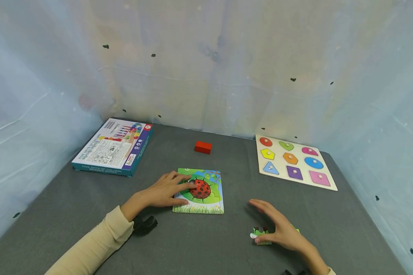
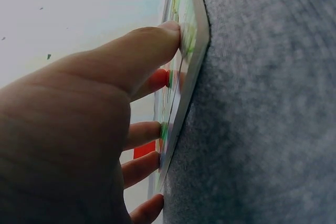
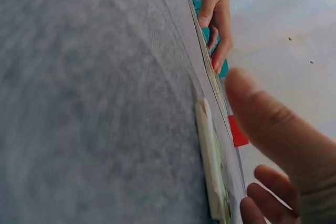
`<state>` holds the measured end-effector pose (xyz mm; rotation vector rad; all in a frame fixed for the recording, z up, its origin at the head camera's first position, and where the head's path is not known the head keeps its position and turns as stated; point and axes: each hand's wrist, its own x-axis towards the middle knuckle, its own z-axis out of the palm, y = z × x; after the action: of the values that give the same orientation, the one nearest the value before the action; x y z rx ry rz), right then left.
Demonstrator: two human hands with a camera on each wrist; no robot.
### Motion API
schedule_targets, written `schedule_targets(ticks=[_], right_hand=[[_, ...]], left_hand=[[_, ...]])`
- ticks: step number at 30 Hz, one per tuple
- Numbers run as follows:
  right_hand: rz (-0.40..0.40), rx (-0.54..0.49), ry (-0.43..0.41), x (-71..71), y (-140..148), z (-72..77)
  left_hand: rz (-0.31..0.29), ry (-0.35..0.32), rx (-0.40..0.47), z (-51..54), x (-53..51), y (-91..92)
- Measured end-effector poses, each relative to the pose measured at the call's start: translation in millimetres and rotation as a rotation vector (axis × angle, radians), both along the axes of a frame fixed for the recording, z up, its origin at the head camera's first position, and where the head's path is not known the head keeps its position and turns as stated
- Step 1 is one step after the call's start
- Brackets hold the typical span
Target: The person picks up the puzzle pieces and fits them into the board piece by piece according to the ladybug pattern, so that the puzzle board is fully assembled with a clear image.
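A square ladybug jigsaw puzzle (image 1: 211, 198) lies flat in the middle of the table. My left hand (image 1: 166, 190) rests on its left side, fingers spread. In the left wrist view the thumb and fingertips of that hand (image 2: 68, 108) touch the puzzle's face (image 2: 190, 30). To the right and nearer me, my right hand (image 1: 278, 225) is over a loose green puzzle piece (image 1: 261, 232) and partly hides it. In the right wrist view, thumb and fingers of the right hand (image 3: 283, 135) stand apart, with the pale edge of a puzzle piece (image 3: 210, 156) beside them.
A red block (image 1: 203, 147) lies behind the puzzle. At the back left is a boxed game (image 1: 111, 147); a wooden shape board (image 1: 292, 162) with knobbed pieces lies at the back right. Pale sheeting (image 1: 206, 76) hangs around the grey tabletop (image 1: 199, 244).
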<state>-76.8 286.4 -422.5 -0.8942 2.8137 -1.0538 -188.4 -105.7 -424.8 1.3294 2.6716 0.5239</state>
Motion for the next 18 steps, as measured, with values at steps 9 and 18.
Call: schedule_targets(ticks=[9, 18], right_hand=[[0.070, 0.001, 0.005, 6.0, 10, -2.2], [0.029, 0.022, -0.001, 14.6, 16, -6.7]], left_hand=[[0.000, 0.002, 0.001, 1.2, 0.9, 0.1], [0.006, -0.001, 0.004, 0.5, 1.1, 0.3]])
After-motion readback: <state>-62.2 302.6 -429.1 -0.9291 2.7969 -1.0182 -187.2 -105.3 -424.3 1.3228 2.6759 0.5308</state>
